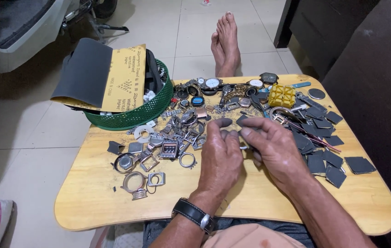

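- Left hand (219,154) – fingers curled inward, thumb and fingertips pinched on a small metal part (245,147); a black-strapped wristwatch (194,215) sits on that wrist.
- Right hand (275,149) – also closed, fingertips meeting the left hand's at the same part.
- The part: tiny, silvery, only a sliver shows between the two hands; its shape cannot be told. It is held just above the middle of the wooden lap table (90,202).
- On the table, beyond the hands: a scatter of watch cases, bezels and metal frames (158,151); whole watch heads (212,83) near the far edge; a yellow block tool (281,95).
- To the right: dark sandpaper squares (331,160), many, overlapping.
- Far left: green mesh basket (126,120) holding folded sandpaper sheets (106,76).
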